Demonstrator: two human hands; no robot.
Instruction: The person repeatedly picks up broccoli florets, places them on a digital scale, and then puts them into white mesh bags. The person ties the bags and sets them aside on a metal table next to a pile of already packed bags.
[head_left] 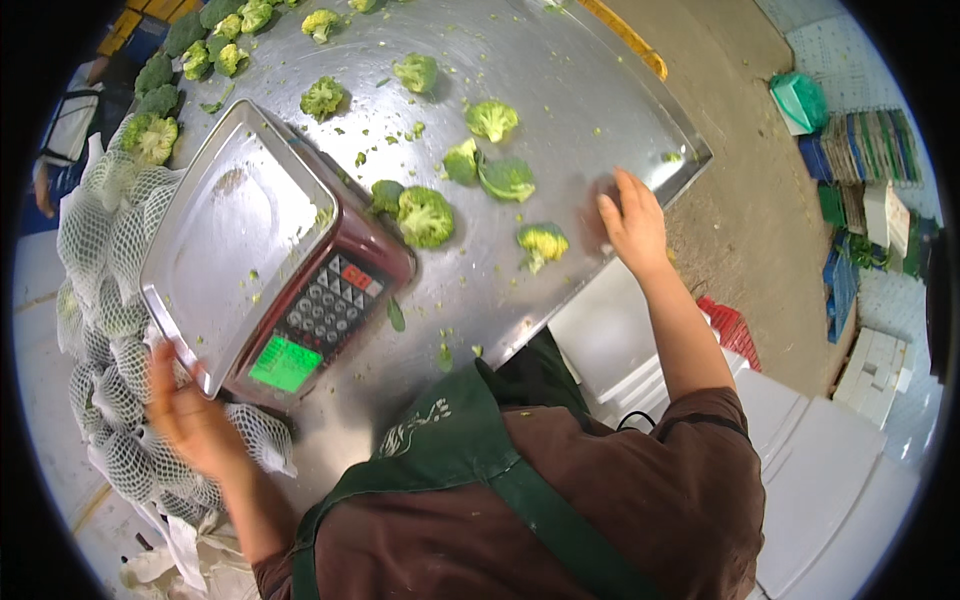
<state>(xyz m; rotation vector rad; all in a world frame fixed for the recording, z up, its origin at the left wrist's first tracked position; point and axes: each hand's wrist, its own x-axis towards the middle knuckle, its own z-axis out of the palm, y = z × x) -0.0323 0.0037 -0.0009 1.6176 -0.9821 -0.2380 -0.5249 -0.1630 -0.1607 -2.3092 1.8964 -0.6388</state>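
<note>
My left hand (195, 420), slightly blurred, is open at the near left corner of the scale, beside white foam net sleeves (120, 380). The scale (375, 245) is dark red with a bare steel pan (225, 215), a keypad and a lit green display. At the table's right edge my right hand (632, 222) hangs open, its fingers partly smeared, with nothing seen in it. The closest piece to it is a yellowish broccoli floret (542, 243). More broccoli florets (425, 217) lie scattered between the scale and that hand.
The steel table (480, 290) carries green crumbs and a loose leaf (396, 314). More broccoli heads (185, 35) line its far left. White foam boxes (605, 320) and a red mesh bag (730, 330) stand off its right edge. Part of another person (70, 130) shows at far left.
</note>
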